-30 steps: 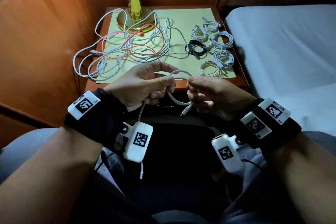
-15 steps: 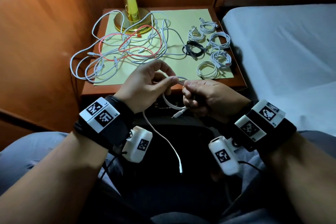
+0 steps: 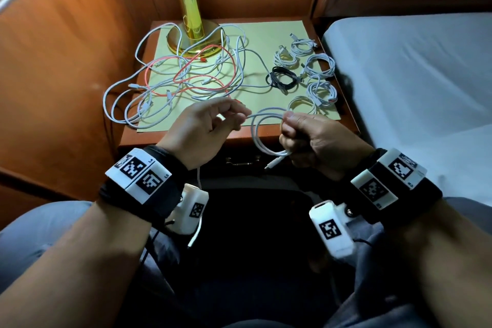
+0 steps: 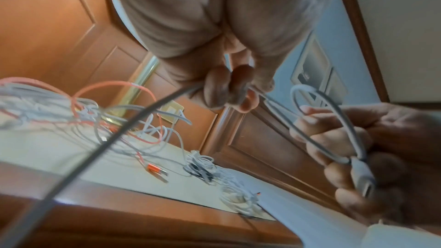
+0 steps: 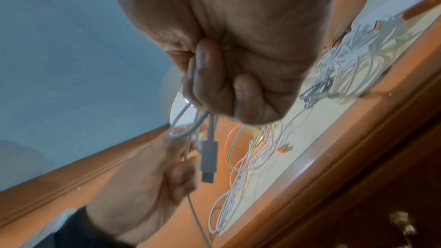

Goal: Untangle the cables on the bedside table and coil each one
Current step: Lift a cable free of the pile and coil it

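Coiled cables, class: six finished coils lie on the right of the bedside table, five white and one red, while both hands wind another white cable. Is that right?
One detail is wrong: the odd coil is black, not red. The head view shows it among five white coils. The left hand and right hand do hold a white cable.
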Available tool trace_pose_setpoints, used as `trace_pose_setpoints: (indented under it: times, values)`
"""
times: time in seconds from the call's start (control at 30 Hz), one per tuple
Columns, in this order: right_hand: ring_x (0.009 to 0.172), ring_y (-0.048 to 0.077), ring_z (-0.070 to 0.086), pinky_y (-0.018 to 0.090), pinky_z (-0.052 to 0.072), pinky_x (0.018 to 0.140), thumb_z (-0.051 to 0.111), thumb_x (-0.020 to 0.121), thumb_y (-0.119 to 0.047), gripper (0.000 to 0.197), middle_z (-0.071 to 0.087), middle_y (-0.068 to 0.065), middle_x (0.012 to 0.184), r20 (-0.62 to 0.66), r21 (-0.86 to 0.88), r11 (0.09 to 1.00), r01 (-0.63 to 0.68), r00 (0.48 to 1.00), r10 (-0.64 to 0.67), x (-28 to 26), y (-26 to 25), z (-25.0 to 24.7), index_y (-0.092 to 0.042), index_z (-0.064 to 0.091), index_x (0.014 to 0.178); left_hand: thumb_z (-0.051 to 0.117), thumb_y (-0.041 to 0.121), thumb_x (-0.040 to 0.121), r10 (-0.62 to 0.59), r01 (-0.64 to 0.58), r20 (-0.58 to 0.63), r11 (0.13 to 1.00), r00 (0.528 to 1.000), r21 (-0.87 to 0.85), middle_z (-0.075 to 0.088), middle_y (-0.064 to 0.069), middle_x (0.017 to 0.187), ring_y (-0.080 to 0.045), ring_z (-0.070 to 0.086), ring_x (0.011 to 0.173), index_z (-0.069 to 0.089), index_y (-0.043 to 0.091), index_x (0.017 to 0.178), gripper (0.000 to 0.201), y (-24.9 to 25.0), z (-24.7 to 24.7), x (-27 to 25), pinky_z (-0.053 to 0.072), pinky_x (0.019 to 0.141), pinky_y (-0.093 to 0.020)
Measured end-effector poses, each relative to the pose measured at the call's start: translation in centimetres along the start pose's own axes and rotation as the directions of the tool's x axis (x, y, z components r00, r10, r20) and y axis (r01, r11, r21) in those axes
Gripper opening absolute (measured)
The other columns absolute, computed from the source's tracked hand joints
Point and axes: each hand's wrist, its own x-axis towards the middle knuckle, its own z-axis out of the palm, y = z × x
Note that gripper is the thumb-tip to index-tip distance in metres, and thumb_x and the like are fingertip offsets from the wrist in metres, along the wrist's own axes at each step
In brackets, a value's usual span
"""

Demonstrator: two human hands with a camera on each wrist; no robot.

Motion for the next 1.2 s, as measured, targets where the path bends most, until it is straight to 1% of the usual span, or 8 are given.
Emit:
trace_pose_setpoints:
  times: [0.13, 0.33, 0.5, 0.6, 0.73, 0.9, 1.07, 1.2]
  values:
    - [0.043, 0.01, 0.017, 0.025, 0.013, 0.044, 0.034, 0.107, -0.037, 0.046, 0.027, -0.002, 0.058, -0.107, -0.022, 0.998, 0.053, 0.993, -0.055, -0.2, -0.9, -1.5, -0.022, 0.04, 0.065, 0.063, 0.012, 0.096, 0.104, -0.081, -0.105, 0.975, 0.989, 0.207, 0.071, -0.004, 0.084, -0.018, 0.064, 0.071, 0.074, 0.013, 0.102, 0.013, -1.4, -2.5, 0.4, 0.054, 0.071, -0.032]
    - [0.045, 0.012, 0.022, 0.027, 0.015, 0.048, 0.038, 0.107, -0.037, 0.043, 0.033, -0.004, 0.056, -0.256, -0.016, 0.989, 0.145, 0.956, -0.144, -0.7, -1.9, -3.2, -0.021, 0.042, 0.067, 0.064, 0.011, 0.094, 0.224, -0.059, -0.297, 0.877, 0.928, 0.477, 0.069, 0.001, 0.079, -0.019, 0.062, 0.063, 0.072, 0.013, 0.099, 0.01, -2.4, -5.3, 0.7, 0.049, 0.067, -0.026]
    - [0.052, 0.014, 0.039, 0.022, 0.028, 0.048, 0.042, 0.107, -0.03, 0.034, 0.051, -0.006, 0.058, -0.332, -0.195, 0.942, 0.271, 0.886, -0.324, -0.1, -0.4, -2.2, -0.014, 0.053, 0.079, 0.069, 0.005, 0.086, 0.283, -0.249, 0.004, 0.836, 0.959, 0.488, 0.069, -0.002, 0.075, -0.024, 0.064, 0.066, 0.073, 0.011, 0.086, 0.007, -1.1, -1.3, -0.3, 0.039, 0.066, -0.018]
    - [0.056, 0.009, 0.051, 0.022, 0.039, 0.056, 0.046, 0.105, -0.027, 0.026, 0.067, -0.003, 0.072, -0.183, -0.54, 0.781, 0.314, 0.862, -0.472, 0.5, 0.9, -1.9, -0.018, 0.061, 0.086, 0.066, 0.02, 0.09, 0.258, -0.315, 0.199, 0.882, 0.945, 0.35, 0.067, 0.007, 0.077, -0.014, 0.062, 0.069, 0.072, 0.019, 0.089, 0.006, 0.1, 1.3, -1.4, 0.045, 0.066, -0.02]
    - [0.072, 0.003, 0.064, 0.025, 0.049, 0.072, 0.05, 0.103, -0.026, 0.023, 0.072, -0.004, 0.079, 0.006, -0.774, 0.572, 0.273, 0.906, -0.424, 0.6, 1.9, -0.9, -0.018, 0.066, 0.088, 0.07, 0.017, 0.091, 0.325, -0.359, 0.174, 0.905, 0.929, 0.227, 0.064, 0.011, 0.074, -0.002, 0.054, 0.066, 0.071, 0.013, 0.089, 0.004, 1.2, 2.3, -1.8, 0.044, 0.066, -0.014]
    - [0.052, 0.005, 0.04, 0.02, 0.032, 0.055, 0.046, 0.104, -0.03, 0.036, 0.047, -0.011, 0.056, 0.099, -0.558, 0.8, 0.223, 0.974, -0.202, 0.7, 1.7, 0.1, -0.016, 0.057, 0.073, 0.069, 0.032, 0.088, 0.287, -0.269, -0.043, 0.934, 0.957, 0.235, 0.061, 0.006, 0.072, -0.012, 0.053, 0.062, 0.062, 0.009, 0.09, 0.024, 0.7, 0.9, -1.1, 0.049, 0.062, -0.026]
    - [0.041, 0.001, 0.031, 0.01, 0.026, 0.039, 0.034, 0.107, -0.014, 0.062, 0.039, -0.01, 0.05, 0.134, -0.181, 0.981, 0.075, 0.99, -0.051, -0.6, 0.5, 1.2, -0.021, 0.066, 0.054, 0.06, 0.048, 0.09, 0.24, -0.246, 0.061, 0.958, 0.969, 0.15, 0.057, 0.004, 0.074, -0.014, 0.05, 0.061, 0.061, 0.009, 0.12, 0.05, 0.6, 0.6, -0.9, 0.041, 0.061, -0.019]
    - [0.041, 0.004, 0.023, 0.014, 0.021, 0.038, 0.041, 0.103, -0.034, 0.039, 0.032, -0.007, 0.051, 0.142, -0.075, 0.997, 0.004, 0.99, 0.007, -0.9, 0.1, 0.8, -0.015, 0.042, 0.069, 0.064, 0.059, 0.08, 0.203, -0.223, 0.133, 0.962, 0.97, 0.156, 0.05, 0.007, 0.068, -0.008, 0.043, 0.061, 0.063, 0.019, 0.084, 0.04, 0.9, 0.7, -1.2, 0.038, 0.058, -0.024]
